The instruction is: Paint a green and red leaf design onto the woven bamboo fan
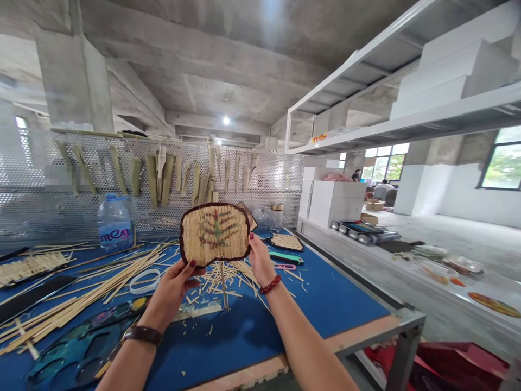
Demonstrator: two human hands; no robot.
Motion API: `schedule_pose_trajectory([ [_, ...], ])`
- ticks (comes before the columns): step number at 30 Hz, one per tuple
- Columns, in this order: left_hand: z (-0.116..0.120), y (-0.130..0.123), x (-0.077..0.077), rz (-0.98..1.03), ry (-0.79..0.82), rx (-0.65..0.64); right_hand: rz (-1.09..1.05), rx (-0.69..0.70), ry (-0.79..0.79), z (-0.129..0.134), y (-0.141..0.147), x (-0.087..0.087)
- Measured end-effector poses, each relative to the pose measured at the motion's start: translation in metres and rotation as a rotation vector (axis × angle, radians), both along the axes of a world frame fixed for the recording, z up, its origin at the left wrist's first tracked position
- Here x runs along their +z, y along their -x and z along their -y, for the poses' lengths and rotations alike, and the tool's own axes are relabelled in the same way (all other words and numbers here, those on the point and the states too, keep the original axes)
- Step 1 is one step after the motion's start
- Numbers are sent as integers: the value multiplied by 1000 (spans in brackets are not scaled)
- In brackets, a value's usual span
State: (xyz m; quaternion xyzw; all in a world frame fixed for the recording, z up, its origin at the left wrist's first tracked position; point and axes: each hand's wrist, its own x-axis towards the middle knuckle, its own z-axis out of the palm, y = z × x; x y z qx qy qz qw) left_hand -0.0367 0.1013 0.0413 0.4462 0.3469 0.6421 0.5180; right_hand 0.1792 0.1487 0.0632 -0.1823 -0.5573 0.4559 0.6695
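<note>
A woven bamboo hand fan (215, 233) with a dark brown edge and a painted green and red plant pattern is held up above the table. My left hand (178, 282) pinches its lower left edge. At the lower right edge, my right hand (260, 255) grips it between thumb and fingers. The fan's thin handle (223, 285) hangs down between the hands. Beneath it, loose bamboo strips (122, 277) and short offcuts lie scattered on the blue tabletop (325, 298).
A paint palette (81, 342) lies front left, near a white tape ring (145, 281). A large plastic bottle (115, 222) stands behind. A green-handled cutter (286, 258) and another woven piece (287, 242) lie right. A perforated metal panel (183, 157) closes the back.
</note>
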Motion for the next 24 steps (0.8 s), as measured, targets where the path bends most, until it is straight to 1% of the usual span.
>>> schedule_pose_trajectory([
  [4,1,5,-4,18,-5,13,65,-35,68,-8,-1,-7],
  [6,1,6,-5,37,-2,12,67,-38,74,-12,-1,-11],
  [12,2,7,-5,79,2,-31,32,33,54,-15,0,-14],
  [17,3,8,-7,89,-2,-53,-1,79,93,-12,2,-14],
  [24,4,6,-6,109,-9,-74,-28,108,85,-18,3,-17],
])
